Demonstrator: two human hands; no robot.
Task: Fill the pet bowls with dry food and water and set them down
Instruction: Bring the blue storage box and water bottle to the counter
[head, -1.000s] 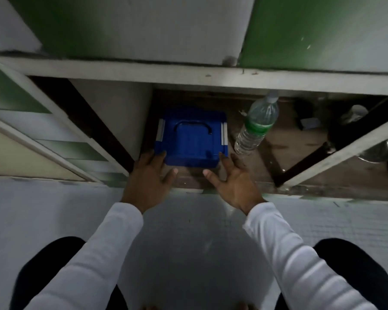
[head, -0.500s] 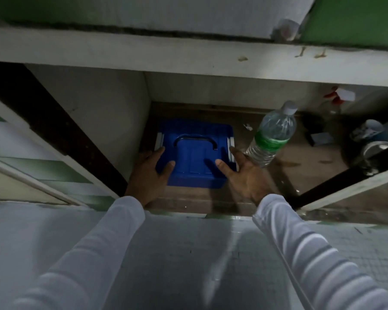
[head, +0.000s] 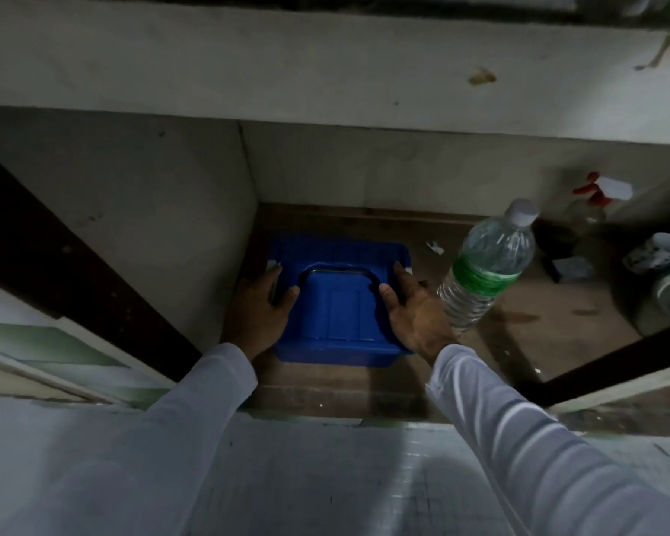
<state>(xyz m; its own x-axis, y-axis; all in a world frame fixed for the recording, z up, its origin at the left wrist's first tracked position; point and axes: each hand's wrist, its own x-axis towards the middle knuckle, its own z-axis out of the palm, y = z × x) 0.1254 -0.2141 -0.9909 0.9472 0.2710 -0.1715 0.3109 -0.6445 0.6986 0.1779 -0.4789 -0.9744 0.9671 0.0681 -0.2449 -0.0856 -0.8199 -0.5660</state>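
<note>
White long sleeves reach forward over pale tiled floor [head: 294, 481] into a low, dim cupboard with a brown wooden base [head: 550, 326]. On that base, near the front edge and hard against the cupboard's left wall, sits a blue rectangular plastic storage box [head: 339, 315] with a dark carry handle lying flat on its lid. Both hands clasp it: the left hand [head: 258, 307] wraps the left side with the thumb laid on the lid, and the right hand [head: 416, 311] grips the right side the same way, fingers curled over the edge by the white side clips. Just beside the right hand stands a clear plastic water bottle [head: 488, 268] with a white cap and a green label band; any writing on the label is too blurred to read. Farther back on the right are a spray bottle with a red-and-white trigger [head: 600, 195] and a white cup [head: 654, 253] with dark markings that cannot be made out.
</note>
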